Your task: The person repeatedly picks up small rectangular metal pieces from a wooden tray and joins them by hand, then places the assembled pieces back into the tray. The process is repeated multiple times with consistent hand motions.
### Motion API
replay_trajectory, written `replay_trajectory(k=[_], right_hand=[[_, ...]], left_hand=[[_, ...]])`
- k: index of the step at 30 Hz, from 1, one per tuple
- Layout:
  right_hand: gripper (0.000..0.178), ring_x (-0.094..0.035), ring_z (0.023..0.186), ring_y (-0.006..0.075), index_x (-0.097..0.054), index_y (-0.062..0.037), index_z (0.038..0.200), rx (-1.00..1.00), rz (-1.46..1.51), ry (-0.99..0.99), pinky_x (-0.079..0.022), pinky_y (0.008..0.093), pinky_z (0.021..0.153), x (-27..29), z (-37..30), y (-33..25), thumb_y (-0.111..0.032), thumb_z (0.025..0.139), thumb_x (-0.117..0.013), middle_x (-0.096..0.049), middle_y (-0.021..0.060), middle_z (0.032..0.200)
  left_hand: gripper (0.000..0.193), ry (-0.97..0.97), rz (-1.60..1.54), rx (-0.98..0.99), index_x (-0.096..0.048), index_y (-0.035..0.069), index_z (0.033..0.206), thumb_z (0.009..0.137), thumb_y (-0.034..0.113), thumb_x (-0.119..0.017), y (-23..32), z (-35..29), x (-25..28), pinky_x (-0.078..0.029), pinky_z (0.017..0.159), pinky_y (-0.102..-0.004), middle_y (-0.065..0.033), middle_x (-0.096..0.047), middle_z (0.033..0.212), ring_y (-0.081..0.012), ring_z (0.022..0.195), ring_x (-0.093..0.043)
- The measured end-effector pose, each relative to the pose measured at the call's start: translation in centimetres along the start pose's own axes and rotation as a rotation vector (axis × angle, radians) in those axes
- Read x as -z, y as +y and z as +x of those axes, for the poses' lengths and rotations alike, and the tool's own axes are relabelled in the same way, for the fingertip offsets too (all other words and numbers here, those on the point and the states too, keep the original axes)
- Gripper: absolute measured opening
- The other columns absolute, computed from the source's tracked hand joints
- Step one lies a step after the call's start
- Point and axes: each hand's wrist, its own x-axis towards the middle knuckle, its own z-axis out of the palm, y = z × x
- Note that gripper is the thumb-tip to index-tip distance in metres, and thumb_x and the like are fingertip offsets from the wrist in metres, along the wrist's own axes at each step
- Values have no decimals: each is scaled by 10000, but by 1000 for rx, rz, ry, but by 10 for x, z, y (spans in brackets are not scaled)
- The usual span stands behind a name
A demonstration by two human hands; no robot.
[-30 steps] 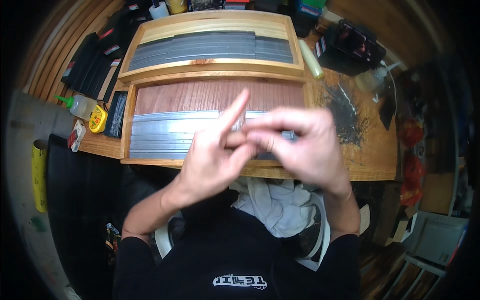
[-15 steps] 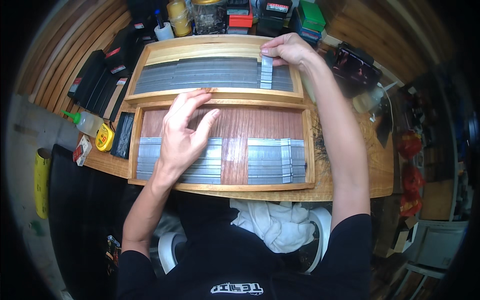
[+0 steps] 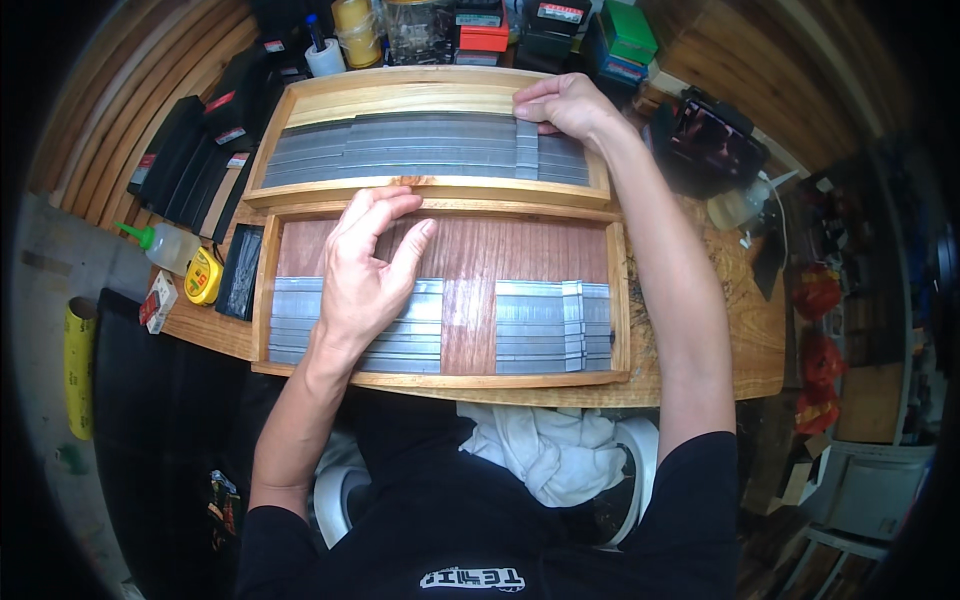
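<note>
Two shallow wooden trays lie one behind the other on the bench. In the far tray [image 3: 400, 189], long rows of dark grey metal strips [image 3: 430, 145] lie side by side. My right hand [image 3: 566, 105] is at that tray's far right, its thumb and fingers closed at the top end of a lighter short grey strip [image 3: 526, 155] lying across the rows. My left hand [image 3: 370, 255] hovers over the near tray [image 3: 618, 300], thumb apart from the curved fingers and nothing between them. Silvery strips [image 3: 535, 330] fill two blocks there, with bare brown wood between; my left hand covers part of the left block.
At the left stand a yellow tape measure [image 3: 204, 275], a green-tipped bottle [image 3: 172, 245] and a small black tray [image 3: 241, 270]. Black boxes [image 3: 170, 150] line the far left. A phone-like screen [image 3: 712, 140] and a white bottle [image 3: 738, 207] stand at the right.
The light strip in my right hand has shifted slightly left and now lies flatter against the rows. My left hand has barely moved.
</note>
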Motion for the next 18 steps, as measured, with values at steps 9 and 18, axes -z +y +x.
replay_trajectory(k=[9, 18], right_hand=[[195, -762, 931, 230, -806, -5, 1037, -4, -383, -16, -585, 382, 904, 15, -49, -15, -160, 934, -748, -792, 187, 978], [188, -743, 1000, 259, -788, -6, 1043, -17, -487, -86, -572, 392, 928, -6, -62, -21, -90, 946, -651, -779, 183, 1039]], left_hand=[[253, -2, -8, -4, -743, -42, 1118, 918, 110, -781, 2, -3, 2, -576, 938, -387, -203, -720, 1166, -318, 1078, -721], [248, -3, -27, -4, -747, -45, 1107, 922, 117, -777, 3, -3, 3, -577, 929, -391, -208, -722, 1156, -323, 1070, -723]])
